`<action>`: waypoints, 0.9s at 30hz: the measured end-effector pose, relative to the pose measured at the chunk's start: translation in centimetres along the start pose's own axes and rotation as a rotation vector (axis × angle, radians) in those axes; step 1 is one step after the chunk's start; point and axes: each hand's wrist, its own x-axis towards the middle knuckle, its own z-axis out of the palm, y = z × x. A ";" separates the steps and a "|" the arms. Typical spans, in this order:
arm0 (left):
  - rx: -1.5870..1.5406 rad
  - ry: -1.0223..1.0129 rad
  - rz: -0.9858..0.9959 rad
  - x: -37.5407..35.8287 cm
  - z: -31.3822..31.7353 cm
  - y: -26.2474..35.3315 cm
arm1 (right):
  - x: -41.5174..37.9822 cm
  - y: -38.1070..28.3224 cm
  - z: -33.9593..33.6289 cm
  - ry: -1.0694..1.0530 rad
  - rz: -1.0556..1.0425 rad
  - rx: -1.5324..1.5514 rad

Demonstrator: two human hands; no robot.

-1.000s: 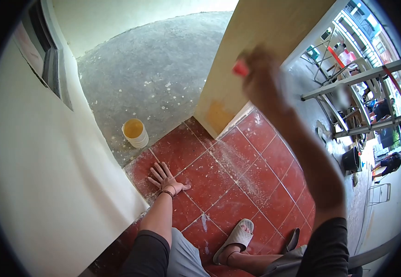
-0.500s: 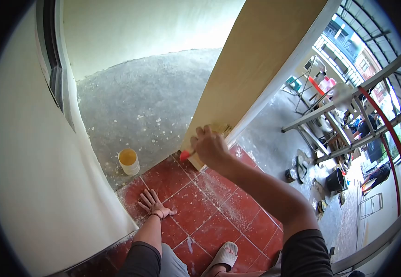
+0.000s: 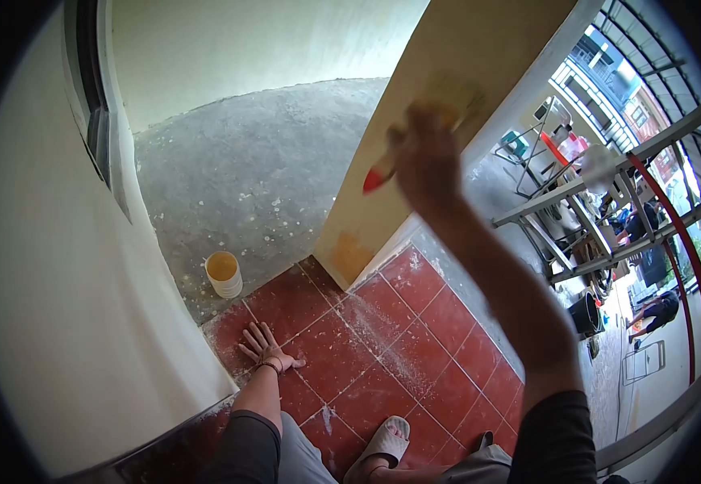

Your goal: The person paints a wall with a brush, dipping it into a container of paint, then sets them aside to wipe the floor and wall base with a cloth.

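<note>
While a cream wall (image 3: pixel 68 282) curved down the far left, a white cup (image 3: pixel 228 285), yellowish inside, stood upright on grey concrete (image 3: pixel 237 177) near the red floor tiles (image 3: pixel 374 395). Just below, the left hand (image 3: pixel 265 348) rested palm down on the tiles, open and empty, its fingers spread. Farther right, a pale sandal (image 3: pixel 386 448) was on one foot (image 3: pixel 396 429). Above it, a red-tipped paintbrush (image 3: pixel 378 177) slanted before the tan pillar (image 3: pixel 479 40), held in the curled fingers of the right hand (image 3: pixel 429 161); blur hid whether its far end touched the surface. Beyond the pillar stood a grey metal frame (image 3: pixel 588 231) and a black bucket (image 3: pixel 584 316), and at the far side a person (image 3: pixel 660 311) in dark clothes bent forward.
</note>
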 end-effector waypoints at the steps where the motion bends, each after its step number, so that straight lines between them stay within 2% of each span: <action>1: 0.019 -0.011 -0.004 -0.2 -0.3 0.1 | -3.3 -3.2 2.3 -0.102 -0.095 -0.052; 2: 0.020 -0.011 -0.003 -0.1 -0.3 0.2 | -5.7 -6.6 2.7 -0.261 -0.201 -0.193; 3: 0.014 -0.019 -0.003 -0.1 -0.2 0.2 | -7.8 -9.7 3.5 -0.402 -0.270 -0.076; 4: 0.013 -0.023 -0.007 0.0 -0.1 0.2 | -9.0 -12.1 4.6 -0.549 -0.286 0.268; 6: 0.024 -0.014 -0.007 0.0 -0.2 0.3 | -6.4 -12.4 3.8 -0.692 -0.068 0.575; 7: 0.029 -0.007 -0.004 -0.1 -0.1 0.2 | -3.3 -9.9 2.9 -0.741 -0.064 0.449; 8: 0.029 -0.015 -0.008 0.0 0.1 0.1 | -3.3 -7.6 7.4 -0.346 0.042 0.362; 9: 0.030 -0.016 -0.008 0.3 0.2 0.1 | 3.1 -1.9 3.3 -0.745 0.266 0.470; 10: 0.030 -0.016 -0.008 0.4 0.2 0.1 | 5.9 2.0 1.4 -0.621 0.320 0.534; 11: 0.022 -0.008 0.001 0.2 0.1 0.0 | 7.7 3.8 -0.9 -0.396 0.354 0.505; 12: 0.020 -0.009 -0.003 0.2 0.0 0.1 | 9.1 4.8 -1.7 -0.156 0.279 0.322; 13: 0.015 -0.015 0.001 0.1 0.0 0.0 | 10.5 4.9 -3.3 -0.130 0.366 0.324; 14: 0.008 -0.019 0.005 0.2 0.0 0.0 | 10.4 3.8 -3.1 -0.129 0.367 0.331; 16: 0.002 -0.020 0.000 0.3 0.1 0.0 | 8.9 0.4 -1.9 0.150 0.237 0.088; 18: 0.000 -0.019 -0.001 0.5 0.1 0.0 | 3.6 -4.4 3.4 0.029 0.070 0.055; 20: 0.013 -0.020 0.002 0.4 0.1 0.0 | -2.2 -9.6 7.6 -0.156 -0.087 -0.133; 22: 0.007 -0.024 0.001 0.5 0.5 0.1 | -4.8 -13.4 7.8 -0.400 -0.133 0.093; 23: 0.005 -0.016 0.012 0.9 0.8 0.1 | -4.8 -13.8 7.8 -0.404 -0.134 0.093; 25: 0.009 -0.002 0.022 1.3 1.0 -0.6 | -3.8 -13.9 7.5 -0.608 -0.028 0.569; 26: 0.017 -0.009 0.013 1.3 0.9 -0.6 | -1.3 -12.1 6.6 -0.706 0.046 0.489; 27: 0.022 -0.018 0.010 1.2 0.9 -0.2 | 0.5 -9.0 6.1 -0.530 0.088 0.359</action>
